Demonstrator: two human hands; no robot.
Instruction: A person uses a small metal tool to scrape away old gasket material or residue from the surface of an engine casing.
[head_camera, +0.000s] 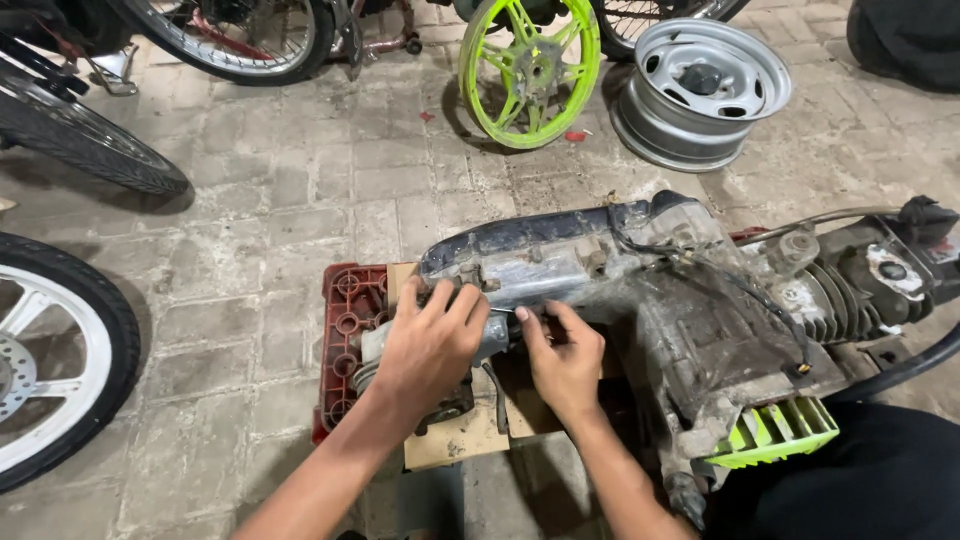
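Your left hand (428, 345) lies palm-down over the rear end of the scooter engine (640, 290), fingers spread and curled onto a grey metal part (375, 345) there, pressing on it rather than closed around it. Your right hand (563, 360) sits just beside it, fingers pinched together at the lower edge of the engine casing; whatever they pinch is too small to make out.

The engine lies on its side across a red plastic crate (350, 320) topped with a sheet of cardboard (460, 440), on a floor of grey paving blocks (290, 200). Its finned cylinder (850, 295) points to your right, and a bright green finned cover (775, 430) sits at its near edge.

Beyond the engine, a bright green spoked wheel (528, 68) stands upright, with a silver steel wheel rim (700, 90) lying just beside it. A tyre with a white rim (50, 360) is at the left edge.
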